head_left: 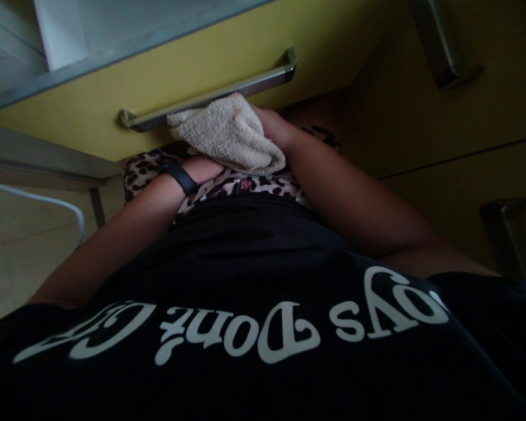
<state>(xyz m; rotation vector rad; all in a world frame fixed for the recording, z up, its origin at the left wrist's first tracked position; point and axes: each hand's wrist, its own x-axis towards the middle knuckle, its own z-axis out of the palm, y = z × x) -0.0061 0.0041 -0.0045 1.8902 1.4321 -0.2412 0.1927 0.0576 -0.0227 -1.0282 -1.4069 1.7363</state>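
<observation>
A beige terry towel [230, 135] hangs bunched in front of my waist, just below the metal handle [210, 96] of a yellow drawer [193, 64]. My right hand [274, 126] rests against the towel's right side, with its fingers wrapped into the cloth. My left hand [206, 166] is tucked under the towel, so its fingers are hidden. A black band [182, 175] sits on my left wrist. Both arms cross my black printed shirt toward the towel.
A grey countertop edge [92, 52] runs above the drawer. More yellow cabinet fronts with metal handles [438, 52] stand at the right. A white cable [48, 202] loops at the left over a pale wood floor [17, 257].
</observation>
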